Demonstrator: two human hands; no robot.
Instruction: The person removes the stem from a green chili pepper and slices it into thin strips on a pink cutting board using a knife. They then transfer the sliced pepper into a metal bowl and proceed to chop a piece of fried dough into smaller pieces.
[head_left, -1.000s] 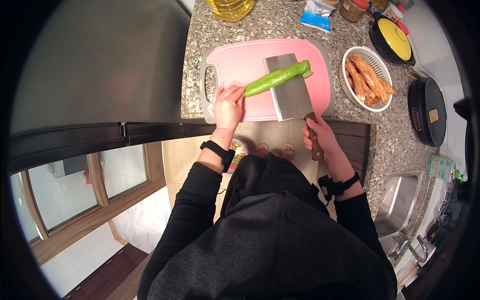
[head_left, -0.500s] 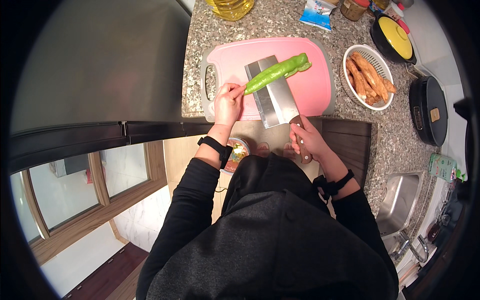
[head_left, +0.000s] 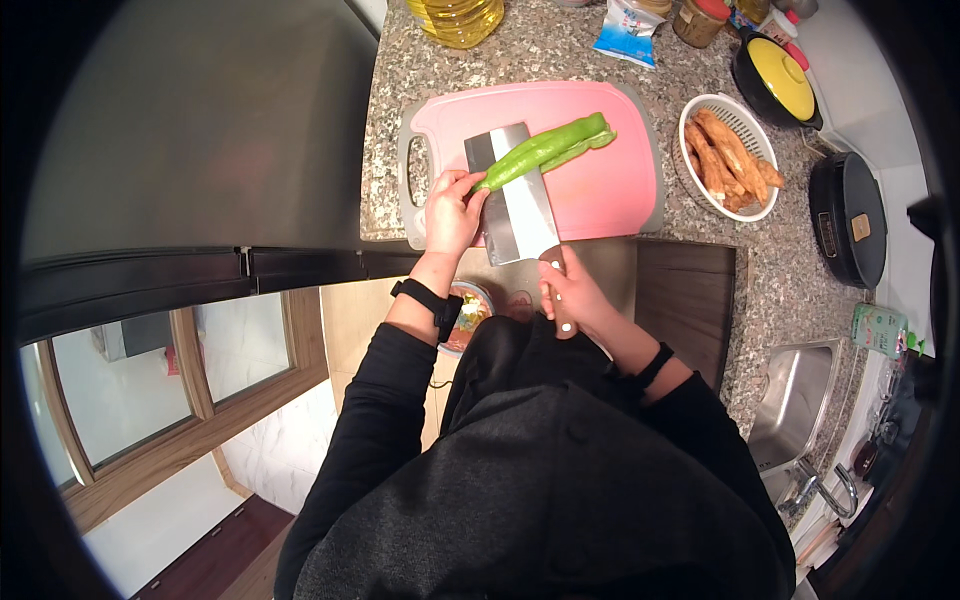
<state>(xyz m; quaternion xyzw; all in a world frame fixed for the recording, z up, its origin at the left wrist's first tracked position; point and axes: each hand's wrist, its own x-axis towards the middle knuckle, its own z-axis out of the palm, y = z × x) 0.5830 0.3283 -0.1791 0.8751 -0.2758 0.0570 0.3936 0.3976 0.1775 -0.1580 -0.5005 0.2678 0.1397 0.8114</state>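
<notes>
currently, left hand [head_left: 455, 212]: pinching green pepper [head_left: 545, 152] at its eight o'clock end
cleaver [head_left: 527, 215]: blade under pepper, apparently slitting it lengthwise
pepper: over pink board [head_left: 605, 205], split end toward two o'clock
right hand [head_left: 577, 290]: clasping handle [head_left: 565, 326] at five o'clock; next move probably wants level blade

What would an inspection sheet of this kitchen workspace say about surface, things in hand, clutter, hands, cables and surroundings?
Surface: speckled granite countertop; pink plastic cutting board with grey edging.
Things in hand: long green pepper, crossing over the broad blade of a brown-handled steel cleaver; the blade overhangs the board's near edge.
Clutter: oval white plastic basket of long brown pieces; blue-and-white packet; clear bottle of yellow liquid; black pot with yellow lid.
Hands: left hand pinches the pepper's lower-left end; right hand grips the cleaver's handle.
Cables: thin black cord near the left sleeve.
Surroundings: stainless-steel sink at right.
</notes>
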